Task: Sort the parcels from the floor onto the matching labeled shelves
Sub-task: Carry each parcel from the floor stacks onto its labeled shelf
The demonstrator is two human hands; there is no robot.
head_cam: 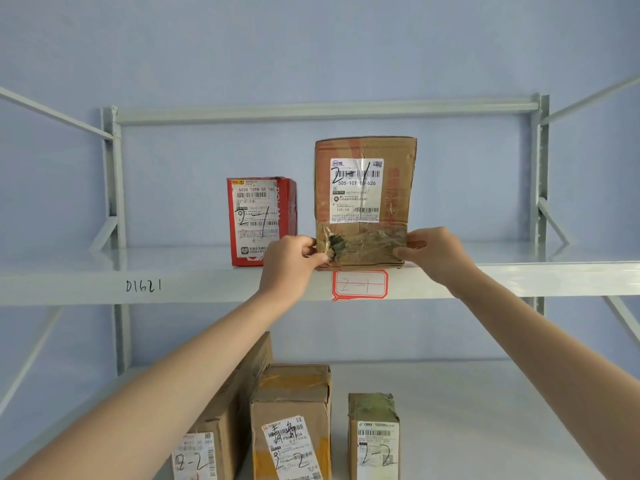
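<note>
Your left hand (289, 259) and right hand (434, 252) pinch the lower corners of the brown parcel (363, 202), upright at frame centre on the upper shelf (173, 282), above the 2-1 label (360, 285).

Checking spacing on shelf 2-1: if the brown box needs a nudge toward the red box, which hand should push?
Probably the right hand. It grips the brown box on the edge away from the red box, so it can push leftward, while the left hand sits in the gap between them.

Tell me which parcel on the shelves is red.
The red parcel marked 2-1, standing on the upper shelf left of the held brown parcel; all the others are brown cardboard.
</note>
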